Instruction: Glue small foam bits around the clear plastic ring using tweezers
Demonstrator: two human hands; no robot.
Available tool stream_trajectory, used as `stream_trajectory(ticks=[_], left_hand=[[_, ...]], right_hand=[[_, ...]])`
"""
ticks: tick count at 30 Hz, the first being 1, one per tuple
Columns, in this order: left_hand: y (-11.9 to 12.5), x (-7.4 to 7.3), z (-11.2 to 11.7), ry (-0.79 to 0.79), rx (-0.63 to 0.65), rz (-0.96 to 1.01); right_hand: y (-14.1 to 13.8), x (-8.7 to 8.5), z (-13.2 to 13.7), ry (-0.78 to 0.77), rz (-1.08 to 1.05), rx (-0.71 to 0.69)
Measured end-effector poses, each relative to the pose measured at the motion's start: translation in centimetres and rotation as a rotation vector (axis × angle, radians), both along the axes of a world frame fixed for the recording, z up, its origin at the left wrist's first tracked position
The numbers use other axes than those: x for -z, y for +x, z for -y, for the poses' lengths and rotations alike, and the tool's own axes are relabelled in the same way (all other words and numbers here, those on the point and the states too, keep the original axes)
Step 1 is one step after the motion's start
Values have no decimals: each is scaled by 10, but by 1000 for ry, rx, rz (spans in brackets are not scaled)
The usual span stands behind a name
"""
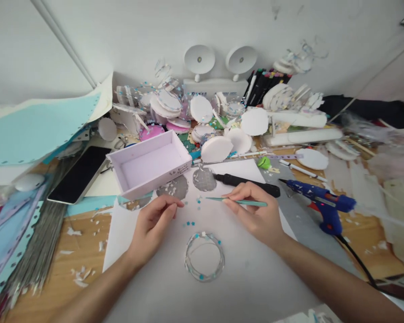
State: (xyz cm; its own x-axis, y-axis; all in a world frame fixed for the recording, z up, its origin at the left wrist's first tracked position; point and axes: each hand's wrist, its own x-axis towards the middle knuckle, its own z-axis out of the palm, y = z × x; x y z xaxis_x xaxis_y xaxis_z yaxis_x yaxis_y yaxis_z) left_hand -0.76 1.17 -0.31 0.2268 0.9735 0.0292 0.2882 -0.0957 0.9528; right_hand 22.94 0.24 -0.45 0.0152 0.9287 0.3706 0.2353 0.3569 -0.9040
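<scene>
My right hand [256, 213] is closed round a thin teal tool [237, 201] like tweezers or a pick, its tip pointing left toward small blue star sequins [198, 202] on the white paper sheet [175, 278]. My left hand [153, 222] rests on the paper with fingers curled and pressed together at the tips; what they pinch, if anything, is too small to see. Near me on the paper lies a clear ring [204, 256] dotted with sequins. More blue sequins [188, 223] lie between the hands.
A lilac open box [150, 163] sits behind the left hand. A black pen-like tool [245, 181] and a blue glue gun [319, 199] with its cord lie right. A phone [79, 172], blue papers [33, 128] and piles of white foam discs [254, 121] crowd the back.
</scene>
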Motion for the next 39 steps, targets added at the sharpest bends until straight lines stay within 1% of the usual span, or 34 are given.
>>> stream_trajectory(ticks=[3, 6, 10, 13, 15, 18, 21, 23, 26, 29, 33, 35, 39], left_hand=[[3, -4, 3, 11, 25, 7], [8, -7, 8, 18, 83, 19], [12, -8, 14, 4, 175, 34], [13, -10, 16, -18, 199, 66], [12, -11, 16, -18, 182, 71], [9, -10, 13, -40, 95, 98], [5, -5, 10, -100, 15, 178], [3, -1, 8, -128, -4, 222], [0, 3, 5, -150, -22, 239], [-1, 4, 3, -162, -35, 237], [-2, 4, 2, -163, -42, 215], [-2, 4, 2, -164, -39, 206], [-2, 3, 2, -171, -31, 211]], right_hand=[[0, -5, 3, -49, -163, -47], [-2, -8, 8, -64, -255, -118], [-7, -8, 14, -57, -265, -178], [-8, -9, 15, -39, -220, -213], [-7, -9, 14, -19, -175, -186], [-2, -7, 8, 18, -14, -119], [3, -2, 2, 82, 173, -162], [4, 2, 0, 105, 237, -200], [3, 5, 0, 96, 268, -226], [3, 4, -1, 91, 268, -223], [5, -1, -3, 110, 209, -184], [6, -2, -4, 106, 190, -187], [6, 0, -3, 35, 207, -229]])
